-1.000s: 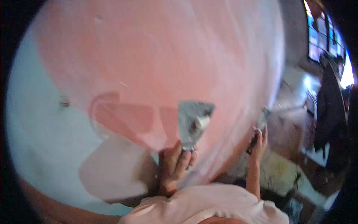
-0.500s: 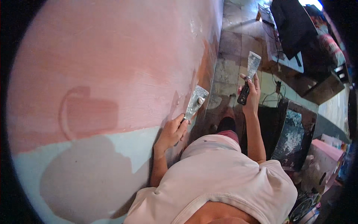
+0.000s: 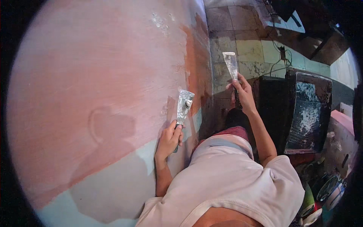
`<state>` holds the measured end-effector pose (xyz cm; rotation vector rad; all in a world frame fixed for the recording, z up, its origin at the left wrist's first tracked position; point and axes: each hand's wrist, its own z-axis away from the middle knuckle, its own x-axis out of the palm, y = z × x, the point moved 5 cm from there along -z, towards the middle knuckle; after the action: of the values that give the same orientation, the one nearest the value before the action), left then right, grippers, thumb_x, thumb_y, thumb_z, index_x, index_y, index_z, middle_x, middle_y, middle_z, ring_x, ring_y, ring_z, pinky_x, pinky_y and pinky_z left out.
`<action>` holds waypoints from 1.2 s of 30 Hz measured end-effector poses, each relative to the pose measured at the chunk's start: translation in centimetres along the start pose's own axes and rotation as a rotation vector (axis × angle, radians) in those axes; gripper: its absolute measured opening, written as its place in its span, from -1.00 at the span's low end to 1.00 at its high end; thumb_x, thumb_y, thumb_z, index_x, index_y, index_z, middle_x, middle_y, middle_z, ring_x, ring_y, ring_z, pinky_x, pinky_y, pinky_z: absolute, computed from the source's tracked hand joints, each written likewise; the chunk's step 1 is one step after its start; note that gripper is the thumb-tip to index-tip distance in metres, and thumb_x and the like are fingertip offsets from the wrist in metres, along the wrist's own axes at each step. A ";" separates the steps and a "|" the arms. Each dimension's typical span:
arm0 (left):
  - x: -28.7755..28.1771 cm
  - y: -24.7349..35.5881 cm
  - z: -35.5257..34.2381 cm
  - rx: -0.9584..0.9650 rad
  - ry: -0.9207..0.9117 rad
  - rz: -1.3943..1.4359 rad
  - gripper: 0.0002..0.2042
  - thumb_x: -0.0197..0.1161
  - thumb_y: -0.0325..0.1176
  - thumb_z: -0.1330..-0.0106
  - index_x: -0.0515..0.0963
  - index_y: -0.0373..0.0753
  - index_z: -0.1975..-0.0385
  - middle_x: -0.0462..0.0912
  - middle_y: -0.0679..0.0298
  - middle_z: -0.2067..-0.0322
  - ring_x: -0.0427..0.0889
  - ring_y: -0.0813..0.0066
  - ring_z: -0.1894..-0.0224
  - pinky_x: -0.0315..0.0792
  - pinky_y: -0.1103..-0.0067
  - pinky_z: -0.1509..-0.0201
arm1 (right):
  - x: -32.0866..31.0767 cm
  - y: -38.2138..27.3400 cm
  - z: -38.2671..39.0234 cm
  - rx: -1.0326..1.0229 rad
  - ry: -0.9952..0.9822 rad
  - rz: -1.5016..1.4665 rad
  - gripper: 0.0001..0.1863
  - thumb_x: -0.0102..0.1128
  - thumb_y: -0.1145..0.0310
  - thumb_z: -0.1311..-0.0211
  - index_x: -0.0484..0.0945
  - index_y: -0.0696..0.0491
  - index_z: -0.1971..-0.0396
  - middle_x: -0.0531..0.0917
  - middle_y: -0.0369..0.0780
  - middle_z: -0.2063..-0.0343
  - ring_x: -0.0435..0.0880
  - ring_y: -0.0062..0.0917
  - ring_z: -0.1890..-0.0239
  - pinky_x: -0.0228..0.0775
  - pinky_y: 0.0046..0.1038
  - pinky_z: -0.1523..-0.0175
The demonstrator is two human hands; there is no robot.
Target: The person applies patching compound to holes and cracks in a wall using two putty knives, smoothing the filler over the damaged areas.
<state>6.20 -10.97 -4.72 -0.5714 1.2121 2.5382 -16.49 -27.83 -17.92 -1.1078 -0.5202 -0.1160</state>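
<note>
Here a smeared scraper (image 3: pixel 183 111), topped with a white lump (image 3: pixel 188 102), is clamped in the left grip (image 3: pixel 169 140)! A pale-edged second scraper (image 3: pixel 230 66) is clasped by the right grip (image 3: pixel 244 93).

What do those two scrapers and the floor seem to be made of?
The left hand's scraper and the right hand's scraper have thin, flat grey blades, probably metal, dulled by whitish smears. Their dark handles could be plastic or wood; the grip hides too much to tell. The floor looks like ceramic or cement tile, stained and worn, with straight joints showing.
</note>
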 end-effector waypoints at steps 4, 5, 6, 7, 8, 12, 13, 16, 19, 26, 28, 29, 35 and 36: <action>-0.3 -0.5 -0.7 -0.046 -0.079 0.024 -0.77 -0.07 -0.30 -0.43 0.40 -0.35 0.29 0.40 0.32 0.70 0.40 0.61 0.69 0.34 0.58 0.61 | 0.0 0.0 -0.3 0.049 0.075 -0.003 -0.62 -0.03 0.23 -0.40 0.36 0.08 -0.12 0.53 -0.32 0.59 0.40 -0.73 0.74 0.25 -0.64 0.65; -0.1 -0.9 -0.8 -0.048 -0.084 0.017 -0.77 -0.07 -0.30 -0.43 0.40 -0.35 0.29 0.40 0.32 0.70 0.40 0.61 0.69 0.34 0.58 0.61 | -0.2 0.4 -0.4 0.068 0.100 -0.026 -0.64 -0.03 0.21 -0.40 0.38 0.08 -0.08 0.46 -0.36 0.63 0.37 -0.75 0.75 0.23 -0.65 0.66; -0.1 -1.3 -0.9 -0.045 -0.064 0.035 -0.79 -0.05 -0.30 -0.43 0.39 -0.35 0.27 0.41 0.32 0.69 0.41 0.60 0.68 0.35 0.58 0.60 | -0.4 0.9 -0.5 0.087 0.124 -0.048 -0.66 -0.03 0.19 -0.41 0.41 0.08 -0.03 0.40 -0.40 0.68 0.33 -0.76 0.76 0.22 -0.65 0.66; 0.0 -1.6 -1.0 -0.042 -0.044 0.056 -0.80 -0.03 -0.30 -0.42 0.38 -0.34 0.26 0.42 0.32 0.68 0.42 0.60 0.68 0.36 0.58 0.60 | -0.6 1.4 -0.6 0.088 0.127 -0.052 -0.66 -0.03 0.19 -0.41 0.41 0.08 -0.03 0.40 -0.40 0.68 0.33 -0.76 0.76 0.22 -0.65 0.66; 0.3 -1.5 -1.0 -0.044 -0.045 0.053 -0.80 -0.03 -0.30 -0.42 0.38 -0.34 0.26 0.42 0.32 0.68 0.42 0.60 0.68 0.36 0.58 0.60 | -0.8 1.8 -0.8 0.088 0.126 -0.013 -0.65 -0.01 0.16 -0.40 0.41 0.09 -0.02 0.39 -0.40 0.68 0.32 -0.76 0.75 0.21 -0.65 0.65; 1.0 -1.2 -1.4 -0.039 -0.009 0.082 -0.86 0.00 -0.34 -0.40 0.34 -0.27 0.30 0.36 0.34 0.65 0.38 0.63 0.64 0.33 0.63 0.59 | -0.5 2.4 -1.2 0.092 0.073 0.035 -0.59 0.04 0.13 -0.37 0.38 0.09 -0.06 0.36 -0.44 0.69 0.29 -0.80 0.72 0.14 -0.69 0.67; 1.0 -1.1 -1.4 -0.032 0.014 0.087 -0.88 0.01 -0.35 -0.40 0.34 -0.27 0.30 0.36 0.34 0.65 0.38 0.63 0.64 0.34 0.63 0.59 | -0.4 2.3 -1.1 0.093 0.070 0.035 -0.59 0.04 0.13 -0.37 0.38 0.09 -0.06 0.36 -0.44 0.69 0.29 -0.80 0.72 0.14 -0.69 0.67; 1.1 -1.3 -1.6 -0.017 0.002 0.053 -0.89 0.01 -0.37 -0.40 0.33 -0.27 0.30 0.35 0.35 0.65 0.38 0.63 0.64 0.36 0.63 0.60 | 0.0 2.6 -1.5 0.117 0.057 0.119 -0.56 0.05 0.19 -0.35 0.34 0.11 -0.13 0.51 -0.31 0.57 0.51 -0.63 0.54 0.40 -0.59 0.45; 0.7 -1.6 -1.4 0.017 0.009 0.043 -0.84 0.04 -0.33 -0.39 0.35 -0.30 0.24 0.44 0.32 0.65 0.46 0.60 0.65 0.36 0.61 0.58 | 0.7 0.5 -2.2 -0.570 0.257 0.545 -0.50 0.03 0.28 -0.34 0.25 0.11 -0.23 0.62 -0.10 0.28 0.61 -0.37 0.17 0.44 -0.40 0.03; 1.7 -2.1 -2.6 0.004 0.016 0.030 -0.83 0.05 -0.32 -0.38 0.38 -0.32 0.29 0.46 0.33 0.66 0.46 0.59 0.67 0.34 0.57 0.59 | 7.0 1.6 -8.7 -0.326 -0.075 0.406 -0.56 -0.04 0.30 -0.33 0.37 0.10 -0.17 0.58 0.00 0.02 0.58 -0.25 -0.01 0.32 -0.39 -0.13; 2.0 -2.0 -3.2 -0.057 -0.010 -0.019 -0.81 0.06 -0.30 -0.38 0.38 -0.32 0.27 0.45 0.34 0.67 0.46 0.59 0.66 0.34 0.58 0.58 | 10.3 0.3 -11.0 -0.368 -0.097 0.355 -0.58 -0.04 0.31 -0.32 0.41 0.11 -0.14 0.58 0.02 0.04 0.60 -0.24 0.03 0.36 -0.38 -0.08; 1.8 -2.3 -3.2 -0.123 -0.017 -0.056 -0.80 0.07 -0.29 -0.37 0.39 -0.32 0.26 0.44 0.35 0.67 0.47 0.58 0.65 0.35 0.58 0.57 | 12.5 -1.0 -12.0 -0.416 -0.151 0.376 -0.59 -0.04 0.35 -0.33 0.40 0.06 -0.17 0.61 -0.03 0.14 0.57 -0.40 0.21 0.38 -0.39 0.05; 0.4 -4.2 -4.1 -0.114 0.011 -0.244 -0.75 0.13 -0.26 -0.33 0.41 -0.37 0.24 0.54 0.16 0.65 0.57 0.38 0.61 0.40 0.41 0.49 | 17.7 -4.1 -14.2 -0.470 -0.198 0.411 -0.59 -0.02 0.46 -0.28 0.45 0.02 -0.14 0.62 -0.03 0.38 0.58 -0.45 0.42 0.40 -0.39 0.23; 0.3 -4.1 -4.1 -0.142 0.001 -0.218 -0.75 0.12 -0.25 -0.33 0.41 -0.36 0.25 0.54 0.17 0.66 0.58 0.35 0.61 0.40 0.40 0.48 | 18.1 -3.9 -14.4 -0.530 -0.166 0.434 -0.59 -0.02 0.48 -0.26 0.46 0.03 -0.13 0.60 -0.04 0.45 0.57 -0.41 0.45 0.40 -0.39 0.26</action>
<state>8.52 -11.69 -10.02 -0.6953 0.9198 2.4501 2.92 -39.19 -11.37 -1.7362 -0.3920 0.2326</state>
